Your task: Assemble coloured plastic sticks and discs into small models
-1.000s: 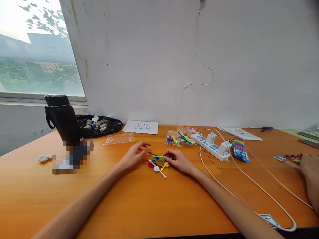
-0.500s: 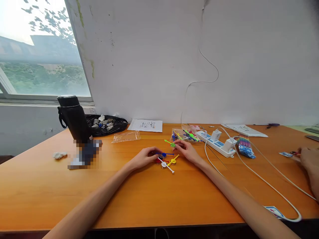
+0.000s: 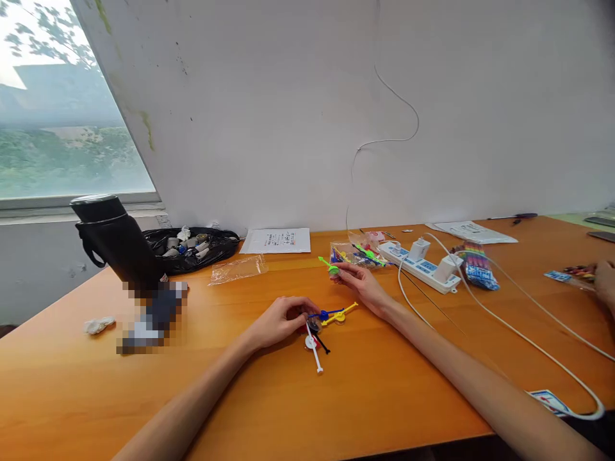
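Between the thumb and fingers of my right hand point(image 3: 362, 285) is a green arrow spinner point(image 3: 333, 270), raised above the table with its arrow pointing left. My left hand point(image 3: 286, 320) rests at the near pile, its curled fingers pinching the end of a blue arrow spinner point(image 3: 324, 315). A yellow arrow spinner point(image 3: 340, 316) lies against the blue one on its right. Closer to me is a white arrow spinner point(image 3: 311, 342), overlapping a black arrow spinner point(image 3: 323, 343). Something red shows partly beneath the white one.
Behind my right hand lies a clear bag of colourful spinners point(image 3: 355, 253). A power strip point(image 3: 427, 269) with chargers and white cables is to the right. At left are a black bottle point(image 3: 118, 240) and a black bag point(image 3: 192, 250). Another person's hand point(image 3: 605, 282) is far right.
The spinners beside my left hand have spread apart: the white one swung toward me and a black arrow now shows. My right hand still holds the green spinner. The view has shifted.
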`<state>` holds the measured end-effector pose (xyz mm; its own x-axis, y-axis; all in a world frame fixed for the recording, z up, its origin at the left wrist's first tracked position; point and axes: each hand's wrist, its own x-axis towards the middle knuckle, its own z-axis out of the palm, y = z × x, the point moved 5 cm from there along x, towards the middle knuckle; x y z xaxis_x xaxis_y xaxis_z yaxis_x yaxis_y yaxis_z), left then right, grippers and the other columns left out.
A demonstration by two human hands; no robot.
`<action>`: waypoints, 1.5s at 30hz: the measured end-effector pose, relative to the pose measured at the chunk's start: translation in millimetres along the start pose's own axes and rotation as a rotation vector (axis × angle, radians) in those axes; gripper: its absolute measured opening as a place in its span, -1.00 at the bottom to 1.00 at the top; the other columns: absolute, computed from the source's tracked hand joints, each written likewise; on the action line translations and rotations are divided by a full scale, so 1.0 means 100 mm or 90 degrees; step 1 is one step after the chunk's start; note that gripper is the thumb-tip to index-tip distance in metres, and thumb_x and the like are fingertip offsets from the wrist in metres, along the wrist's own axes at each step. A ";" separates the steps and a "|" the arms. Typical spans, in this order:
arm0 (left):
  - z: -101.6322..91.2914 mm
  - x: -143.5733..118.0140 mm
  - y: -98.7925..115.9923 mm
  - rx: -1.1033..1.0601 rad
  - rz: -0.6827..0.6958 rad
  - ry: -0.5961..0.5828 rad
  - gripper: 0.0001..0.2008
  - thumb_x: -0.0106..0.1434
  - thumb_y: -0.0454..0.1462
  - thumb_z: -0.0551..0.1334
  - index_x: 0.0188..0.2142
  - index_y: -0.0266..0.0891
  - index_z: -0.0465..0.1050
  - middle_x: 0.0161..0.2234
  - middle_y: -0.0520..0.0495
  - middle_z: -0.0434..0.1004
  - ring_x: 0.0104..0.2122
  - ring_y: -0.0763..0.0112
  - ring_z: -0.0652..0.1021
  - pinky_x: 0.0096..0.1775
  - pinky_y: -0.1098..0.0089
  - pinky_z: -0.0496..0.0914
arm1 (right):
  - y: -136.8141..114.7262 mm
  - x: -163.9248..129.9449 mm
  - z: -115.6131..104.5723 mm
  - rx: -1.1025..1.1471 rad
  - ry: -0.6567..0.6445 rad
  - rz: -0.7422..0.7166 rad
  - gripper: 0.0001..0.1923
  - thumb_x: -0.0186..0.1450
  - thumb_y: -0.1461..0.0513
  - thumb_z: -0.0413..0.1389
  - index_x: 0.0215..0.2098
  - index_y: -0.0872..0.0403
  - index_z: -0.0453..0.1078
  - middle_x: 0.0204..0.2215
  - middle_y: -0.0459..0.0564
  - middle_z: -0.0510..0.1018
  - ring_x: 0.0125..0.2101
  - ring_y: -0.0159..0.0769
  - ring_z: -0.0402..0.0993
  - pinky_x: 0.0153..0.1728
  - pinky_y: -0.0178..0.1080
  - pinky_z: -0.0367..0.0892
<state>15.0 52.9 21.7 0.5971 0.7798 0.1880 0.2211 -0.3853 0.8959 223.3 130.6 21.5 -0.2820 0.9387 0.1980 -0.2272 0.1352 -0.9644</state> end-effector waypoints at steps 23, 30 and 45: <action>0.05 -0.04 0.19 0.120 -0.015 0.025 -0.78 0.37 -0.27 0.13 -0.11 -0.14 0.55 -0.13 -0.08 0.59 -0.10 0.27 0.51 -0.02 0.33 0.35 | 0.00 -0.20 0.12 0.101 -0.076 0.137 -0.56 0.12 0.15 0.41 -0.04 0.00 0.55 -0.23 -0.01 0.66 -0.20 -0.31 0.60 -0.07 -0.27 0.44; 0.07 -0.02 0.19 -0.056 -0.027 0.143 -0.62 0.34 -0.13 0.22 0.11 -0.14 0.34 0.07 -0.17 0.44 -0.10 0.29 0.51 -0.11 0.34 0.40 | -0.09 -0.30 0.37 -0.032 -0.182 0.110 -0.51 0.18 0.15 0.36 0.07 0.00 0.47 -0.27 -0.03 0.63 -0.25 -0.30 0.61 -0.12 -0.22 0.47; 0.03 0.02 0.12 -0.135 0.002 0.097 -0.66 0.27 -0.10 0.32 -0.09 -0.30 0.46 -0.16 -0.15 0.51 -0.20 0.30 0.54 -0.17 0.34 0.44 | -0.08 -0.54 0.65 0.025 -0.362 0.175 -0.50 0.29 0.11 0.27 0.16 0.02 0.37 -0.36 -0.04 0.59 -0.35 -0.35 0.59 -0.22 -0.26 0.49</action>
<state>21.1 48.9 31.6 0.4708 0.8502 0.2355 0.0431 -0.2888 0.9564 179.4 58.3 30.0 -0.7836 0.6210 0.0169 -0.1068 -0.1079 -0.9884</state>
